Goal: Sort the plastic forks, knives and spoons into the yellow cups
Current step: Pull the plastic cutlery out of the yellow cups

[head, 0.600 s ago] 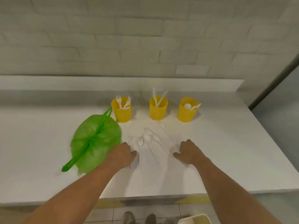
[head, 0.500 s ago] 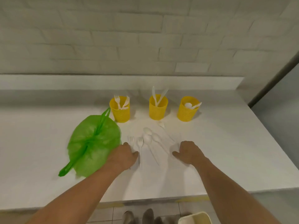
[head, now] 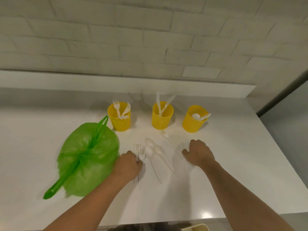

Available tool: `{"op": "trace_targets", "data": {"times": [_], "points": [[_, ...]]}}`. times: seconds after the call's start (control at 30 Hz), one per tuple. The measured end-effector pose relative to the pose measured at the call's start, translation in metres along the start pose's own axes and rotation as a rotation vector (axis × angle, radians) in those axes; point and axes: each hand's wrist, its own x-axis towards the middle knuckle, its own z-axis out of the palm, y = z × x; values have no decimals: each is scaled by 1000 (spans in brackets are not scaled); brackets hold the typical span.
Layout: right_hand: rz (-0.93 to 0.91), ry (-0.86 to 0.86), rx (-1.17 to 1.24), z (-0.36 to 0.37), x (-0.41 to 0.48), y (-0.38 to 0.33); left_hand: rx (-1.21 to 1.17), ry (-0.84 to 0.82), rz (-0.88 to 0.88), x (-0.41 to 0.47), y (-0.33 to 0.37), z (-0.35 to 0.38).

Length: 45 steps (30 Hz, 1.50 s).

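Now | forks: tines toward cups | left grip clasps handles | right grip unclear

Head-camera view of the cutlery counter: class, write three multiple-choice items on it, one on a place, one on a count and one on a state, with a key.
1. Where does the green bag lie?
A. To the left of the loose spoons
B. Inside a cup
C. On the wall ledge

2. How many yellow cups stand on the counter?
A. Two
B. Three
C. Five

3. How do the cups stand?
A. Stacked
B. Upside down
C. Upright, with cutlery inside

Key:
1 A, the spoons lie to the bag's right.
2 B, three cups stand in a row.
3 C, cutlery sticks out of their open tops.
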Motion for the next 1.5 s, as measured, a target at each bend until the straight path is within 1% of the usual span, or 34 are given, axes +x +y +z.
{"op": "trace_targets", "data": {"times": [0.07,0.13,0.23,0.33,0.43,0.5,0.53,0.6,0.7,0.77,0.83,0.97,1.07,1.1,1.17,1.27,1.33,1.37,1.4,1.43,1.5], "points": [[70,9,91,-1,6,3,-36,-15,-21,-3,1,0],[89,-56,182,0,12,4,9,-36,-27,-5,4,0],[-4,-81,239,-1,22,3,55,-46,-4,-7,12,0],[-87,-64,209,-3,22,6,4,-40,-18,-5,14,0],[-143,-46,269,0,19,8,-41,-16,-35,-4,15,-1],[-210,-67,273,1,17,4,-72,-16,-33,-3,17,0],[-242,-94,278,-1,15,2,-119,-30,-40,-3,18,2],[-277,-139,289,-7,12,4,-308,-73,-75,-4,20,6],[-252,-207,252,-13,12,9,-590,-111,-151,-5,23,6],[-272,-256,199,-7,6,3,-703,-121,-179,-6,28,6],[-297,-260,218,1,-2,-12,-754,-131,-162,-7,32,7],[-267,-213,300,10,-11,-28,-721,-160,-84,-9,43,14],[-246,-152,214,12,-15,-38,-751,-148,-84,-9,51,16],[-252,-138,175,12,-16,-43,-719,-131,-63,-9,52,16],[-275,-133,108,12,-18,-51,-578,-99,15,-6,50,16],[-299,-128,-3,14,-19,-58,-361,-95,97,2,42,7],[-300,-113,-29,16,-19,-59,-151,25,134,13,37,-5],[-307,-105,-31,17,-19,-58,-114,112,138,21,35,-11],[-320,-98,-33,18,-20,-57,-127,175,146,28,36,-16],[-332,-92,-32,19,-21,-54,-134,198,146,36,36,-20],[-330,-84,-6,22,-28,-43,-100,120,188,53,41,-23]]}}
